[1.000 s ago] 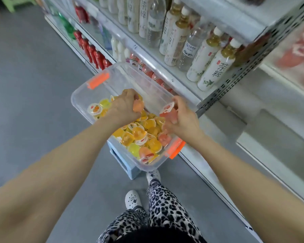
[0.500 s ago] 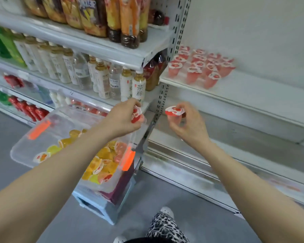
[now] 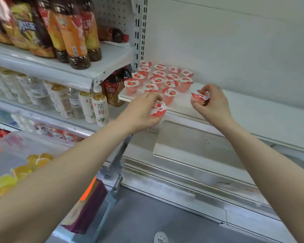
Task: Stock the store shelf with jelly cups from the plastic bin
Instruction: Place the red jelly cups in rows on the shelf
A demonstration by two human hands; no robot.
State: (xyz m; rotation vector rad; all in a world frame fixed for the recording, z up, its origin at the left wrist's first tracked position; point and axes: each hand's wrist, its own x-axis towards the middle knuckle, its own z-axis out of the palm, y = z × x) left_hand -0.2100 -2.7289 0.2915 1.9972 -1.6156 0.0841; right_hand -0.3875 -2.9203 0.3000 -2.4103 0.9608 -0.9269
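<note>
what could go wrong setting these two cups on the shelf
The left hand holds a jelly cup low at the shelf edge, close to the front cup of the standing rows; a nudge might topple that one or push it off. The right hand pinches a second cup tilted; let go like that, it may land on its side and roll.

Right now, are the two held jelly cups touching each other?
Apart. The head view shows bare shelf between the left cup and the right cup.
</note>
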